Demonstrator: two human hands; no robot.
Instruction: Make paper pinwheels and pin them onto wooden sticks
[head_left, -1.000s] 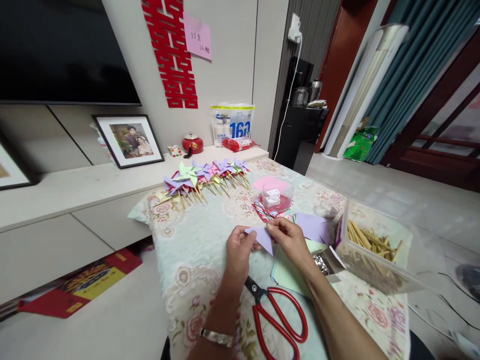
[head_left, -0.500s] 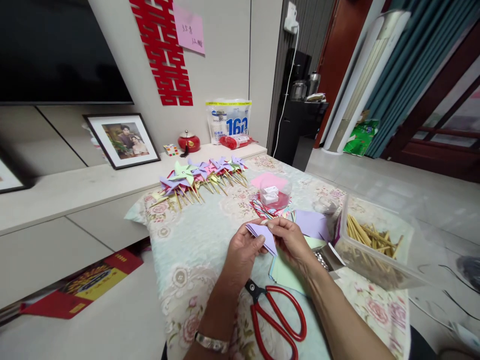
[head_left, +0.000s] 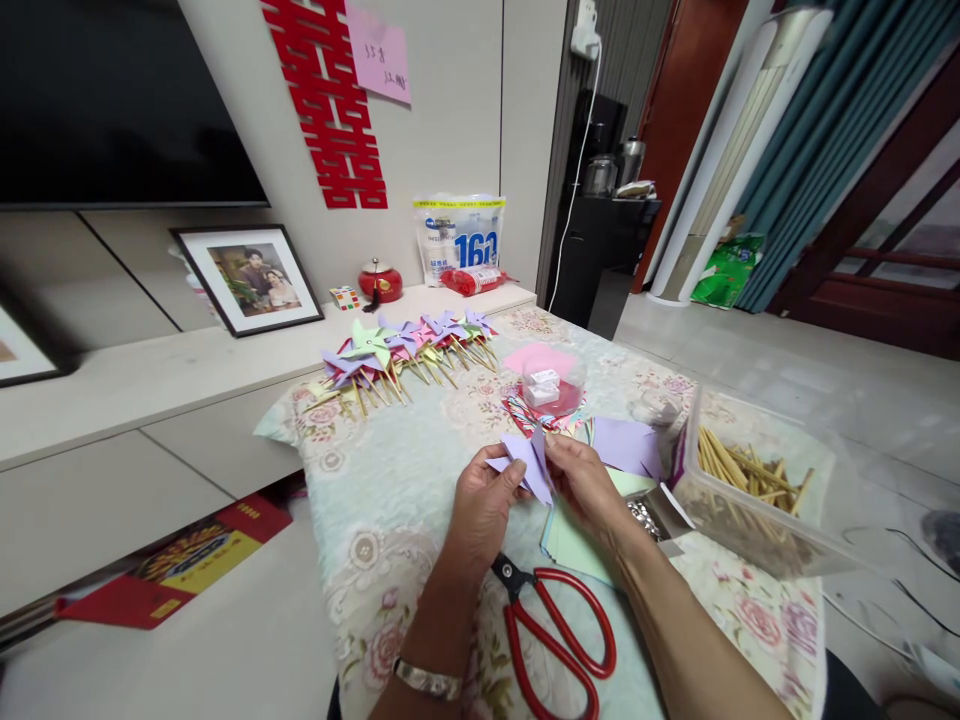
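Note:
A purple paper piece (head_left: 531, 470), its folds partly spread into pointed flaps, is held between both hands above the table. My left hand (head_left: 487, 498) pinches its lower left part with the thumb on top. At its right edge, my right hand (head_left: 583, 482) grips a raised flap between thumb and fingers. Scissors with red handles (head_left: 562, 640) lie just below the hands, their blades partly hidden under my left wrist. Light green paper sheets (head_left: 581, 548) rest beneath my right forearm. Beside them is a small box of shiny metal pieces (head_left: 646, 518).
Finished paper pinwheels (head_left: 371, 345) on sticks lie at the table's far left. A clear plastic bin (head_left: 757, 535) of wooden sticks stands at right. Behind the hands are a round clear container (head_left: 555, 392), purple sheets (head_left: 626, 445) and pink paper (head_left: 529, 357).
The purple paper has gone from a compact folded triangle to spread flaps, with one flap lifted by my right hand. My left hand stays nearly in place; the view has shifted slightly.

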